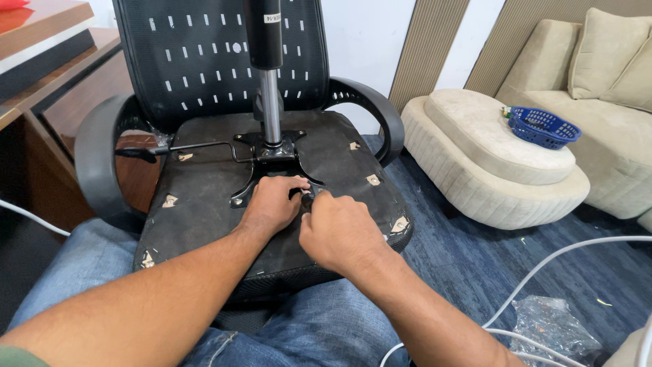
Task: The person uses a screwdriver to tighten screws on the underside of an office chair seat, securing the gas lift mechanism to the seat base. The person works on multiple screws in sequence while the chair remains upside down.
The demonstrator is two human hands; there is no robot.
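An upturned black office chair seat (204, 204) rests across the lap of a person in blue jeans, its underside facing up and its mesh backrest (197, 61) rising beyond the hands. Far to the left of the fingers stand a wooden desk (47, 61) and the chair's left armrest (92, 156). A thin lever rod (197, 145) runs from the left toward the middle, beyond the fingertips.

The left hand (272, 204) lies on the seat with fingers curled and nearly closed, pressing at the near edge of the black metal mechanism plate (268, 160). What they pinch is hidden under the knuckles. Directly beyond these fingers the gas lift cylinder (270, 102) stands upright out of the plate, already seated in it.

Just to the right, touching the left fingertips, the right hand (339, 228) is folded tight around a small dark fastener or knob (308, 198) at the plate's near right corner.

The plate lies flat on the seat, so the mounting looks well along, with this near corner apparently being tightened; whether the other corners are fastened cannot be told.

Farther right of the fingers are the right armrest (370, 109), a cream ottoman (489, 156) carrying a blue basket (543, 127), a white cable (557, 255) and a clear plastic bag (553, 326) on blue carpet.
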